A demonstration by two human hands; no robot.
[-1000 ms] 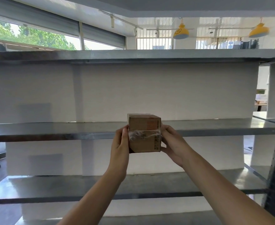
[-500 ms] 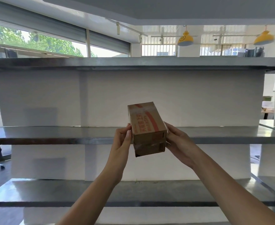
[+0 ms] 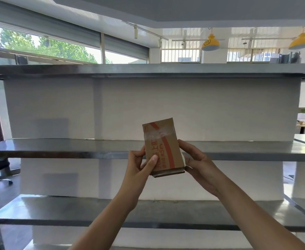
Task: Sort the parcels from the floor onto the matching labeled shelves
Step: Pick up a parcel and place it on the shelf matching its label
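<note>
The parcel (image 3: pixel 163 145) — print blurred — sits in left hand (image 3: pixel 139 167) and right hand (image 3: pixel 199 160).

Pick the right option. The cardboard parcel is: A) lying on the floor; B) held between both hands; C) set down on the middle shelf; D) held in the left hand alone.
B: the left hand and the right hand each grip a side of the parcel, in front of the middle shelf.

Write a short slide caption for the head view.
Taped cardboard parcel held by left hand and right hand before metal shelves.
</note>
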